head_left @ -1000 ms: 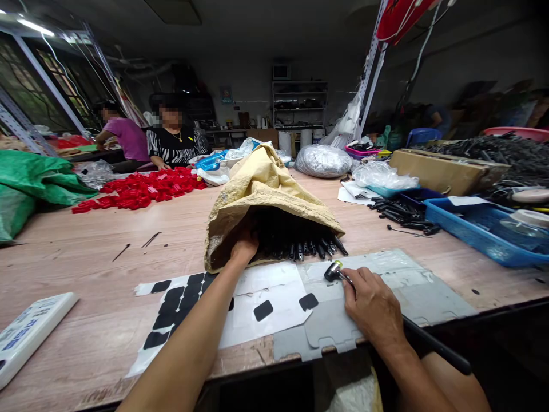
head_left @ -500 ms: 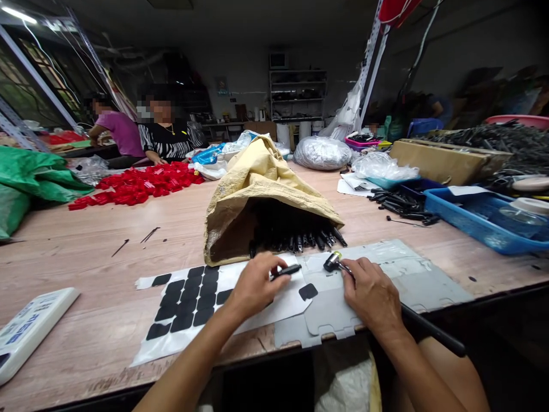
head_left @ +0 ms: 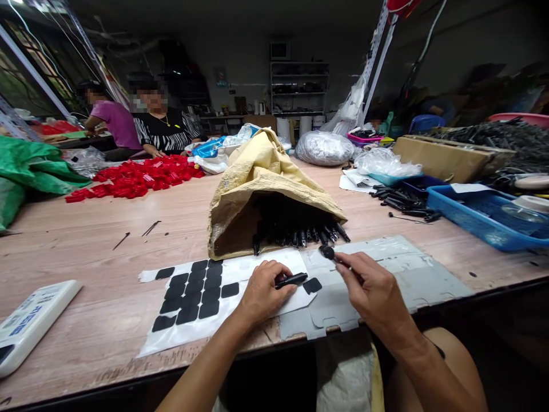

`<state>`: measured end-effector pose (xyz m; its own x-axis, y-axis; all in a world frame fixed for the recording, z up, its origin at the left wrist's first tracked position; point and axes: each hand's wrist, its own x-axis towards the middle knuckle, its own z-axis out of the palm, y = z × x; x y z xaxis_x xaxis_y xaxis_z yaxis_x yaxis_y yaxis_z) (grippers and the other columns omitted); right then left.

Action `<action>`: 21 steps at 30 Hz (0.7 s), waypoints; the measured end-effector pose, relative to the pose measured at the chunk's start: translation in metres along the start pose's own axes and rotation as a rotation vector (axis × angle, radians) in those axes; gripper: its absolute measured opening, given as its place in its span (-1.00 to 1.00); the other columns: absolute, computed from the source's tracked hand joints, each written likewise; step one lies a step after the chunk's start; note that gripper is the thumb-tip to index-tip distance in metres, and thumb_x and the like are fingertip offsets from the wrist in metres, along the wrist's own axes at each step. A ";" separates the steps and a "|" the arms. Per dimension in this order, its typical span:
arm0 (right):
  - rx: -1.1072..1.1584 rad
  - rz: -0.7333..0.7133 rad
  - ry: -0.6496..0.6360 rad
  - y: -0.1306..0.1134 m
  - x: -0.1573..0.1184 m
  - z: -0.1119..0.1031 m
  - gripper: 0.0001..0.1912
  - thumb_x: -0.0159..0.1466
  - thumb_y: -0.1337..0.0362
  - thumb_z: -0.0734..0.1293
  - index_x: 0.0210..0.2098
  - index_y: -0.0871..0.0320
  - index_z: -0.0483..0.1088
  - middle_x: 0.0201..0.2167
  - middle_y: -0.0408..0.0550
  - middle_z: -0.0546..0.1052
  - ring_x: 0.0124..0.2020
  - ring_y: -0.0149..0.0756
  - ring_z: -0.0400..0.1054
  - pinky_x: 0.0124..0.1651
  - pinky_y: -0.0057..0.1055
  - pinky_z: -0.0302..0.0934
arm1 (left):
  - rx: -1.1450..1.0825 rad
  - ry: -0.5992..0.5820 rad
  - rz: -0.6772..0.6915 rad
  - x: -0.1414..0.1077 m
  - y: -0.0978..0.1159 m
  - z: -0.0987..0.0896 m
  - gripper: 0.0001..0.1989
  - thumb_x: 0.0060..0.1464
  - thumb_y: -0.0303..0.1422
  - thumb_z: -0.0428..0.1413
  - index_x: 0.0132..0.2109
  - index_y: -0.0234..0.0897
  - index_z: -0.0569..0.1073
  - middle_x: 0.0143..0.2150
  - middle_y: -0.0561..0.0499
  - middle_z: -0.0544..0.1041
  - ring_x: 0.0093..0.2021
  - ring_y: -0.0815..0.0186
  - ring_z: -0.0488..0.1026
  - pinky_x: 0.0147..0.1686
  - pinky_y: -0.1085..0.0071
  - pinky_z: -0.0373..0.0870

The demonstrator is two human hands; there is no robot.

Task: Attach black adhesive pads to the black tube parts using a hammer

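My left hand (head_left: 262, 290) is closed round a dark pen-shaped piece (head_left: 295, 280) and rests over the white sheet (head_left: 253, 272). Rows of black rounded-square patches (head_left: 195, 288) lie on that sheet, and one black patch (head_left: 313, 285) sits just right of the left hand. My right hand (head_left: 371, 286) grips a small mallet (head_left: 327, 252) by its shaft, its round black head raised over the grey board (head_left: 386, 269). Most of the handle is hidden by the hand and forearm. Beyond both hands, a tan woven sack (head_left: 274, 171) opens toward me, with several black pieces (head_left: 309, 234) at its mouth.
A pile of red parts (head_left: 141, 177) lies at the far left, where two people sit. A white device (head_left: 36, 323) stands at the near left. At right are a blue tray (head_left: 476, 220), loose black pieces (head_left: 398, 203) and a cardboard box (head_left: 441, 157).
The mallet head has turned so its black round face shows; its yellow end and long handle no longer show. The dark piece in my left hand has lowered slightly toward the sheet.
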<state>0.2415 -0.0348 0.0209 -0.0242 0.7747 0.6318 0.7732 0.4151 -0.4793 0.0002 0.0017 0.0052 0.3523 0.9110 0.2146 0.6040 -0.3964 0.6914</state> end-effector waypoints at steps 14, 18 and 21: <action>0.009 -0.028 -0.132 -0.039 -0.014 0.018 -0.70 0.42 0.31 0.19 0.04 0.10 0.48 -0.26 -0.02 0.54 -0.22 -0.26 0.44 -0.10 -0.35 0.33 | -0.071 0.012 -0.053 0.003 -0.001 0.002 -0.88 -0.08 -0.47 0.29 -0.31 -0.24 0.57 -0.30 0.03 0.55 -0.20 0.24 0.41 -0.20 0.36 0.29; 0.036 -0.056 -0.119 -0.049 -0.013 0.021 -0.70 0.42 0.31 0.19 0.07 0.08 0.45 -0.24 -0.01 0.54 -0.20 -0.25 0.44 -0.10 -0.34 0.33 | -0.063 0.004 -0.030 0.003 -0.003 0.002 -0.89 -0.07 -0.45 0.30 -0.32 -0.23 0.57 -0.29 0.03 0.56 -0.19 0.23 0.42 -0.19 0.36 0.29; -0.004 -0.052 -0.190 -0.049 -0.016 0.026 -0.71 0.43 0.31 0.17 0.01 0.08 0.47 -0.27 -0.03 0.54 -0.24 -0.27 0.44 -0.13 -0.37 0.32 | -0.044 0.012 -0.032 0.003 -0.002 0.002 -0.92 -0.07 -0.46 0.28 -0.37 -0.23 0.54 -0.32 0.04 0.54 -0.21 0.24 0.41 -0.20 0.37 0.28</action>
<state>0.1879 -0.0549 0.0188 -0.1834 0.8282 0.5295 0.7700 0.4559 -0.4464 0.0013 0.0045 0.0037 0.3247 0.9244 0.2000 0.5824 -0.3620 0.7278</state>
